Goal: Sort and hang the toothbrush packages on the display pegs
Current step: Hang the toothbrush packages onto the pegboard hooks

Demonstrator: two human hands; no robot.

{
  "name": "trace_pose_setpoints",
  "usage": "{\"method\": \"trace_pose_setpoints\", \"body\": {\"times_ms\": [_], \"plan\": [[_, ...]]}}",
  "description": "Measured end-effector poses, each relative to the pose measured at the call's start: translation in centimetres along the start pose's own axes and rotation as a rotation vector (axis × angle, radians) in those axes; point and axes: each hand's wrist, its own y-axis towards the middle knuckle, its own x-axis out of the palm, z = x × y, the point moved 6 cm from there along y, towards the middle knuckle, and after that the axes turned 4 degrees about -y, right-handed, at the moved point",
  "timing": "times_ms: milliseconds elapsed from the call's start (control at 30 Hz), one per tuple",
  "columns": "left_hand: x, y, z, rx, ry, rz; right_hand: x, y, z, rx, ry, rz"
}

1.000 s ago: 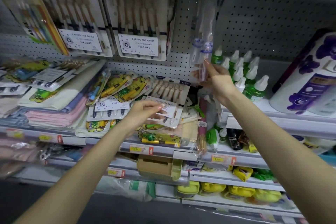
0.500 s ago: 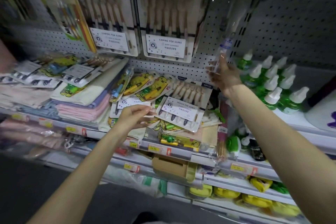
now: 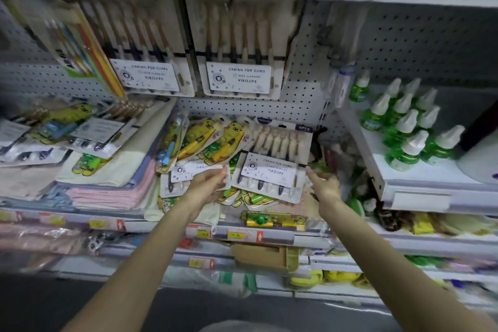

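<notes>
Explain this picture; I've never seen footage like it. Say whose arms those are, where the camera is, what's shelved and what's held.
No machine: a person wears a camera on the head, so you look along their own arms at a shop shelf. The left hand grips a half-covered toothbrush pack. The right hand holds nothing; its forefinger reaches the edge of the white toothbrush pack beside it. Yellow children's packs lie on the pile, hanging packs sit on pegs above, folded cloths left, green bottles right.

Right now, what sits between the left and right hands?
Head view: the white VIKOJIFE toothbrush multipack, lying tilted on the pile. The left hand is by its left edge, and the right hand has a fingertip at its right edge.
</notes>
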Motion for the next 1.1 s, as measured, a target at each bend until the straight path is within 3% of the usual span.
{"method": "trace_pose_setpoints", "body": {"times_ms": [200, 367, 700, 1100], "plan": [[1.3, 0.4, -1.2, 0.006, 0.057, -0.071, 0.8, -0.7, 3.1, 0.229, 0.195, -0.186], [2.2, 0.2, -1.0, 0.004, 0.207, -0.174, 1.1, -0.8, 2.6, 0.226, 0.189, -0.221], [2.5, 1.2, -0.9, -0.005, 0.153, -0.194, 3.4, -1.4, 1.5, 0.232, 0.294, -0.371], [2.4, 1.7, -0.5, -0.071, 0.091, -0.215, 2.8, -1.1, 2.3, 0.210, 0.373, -0.286]]}}
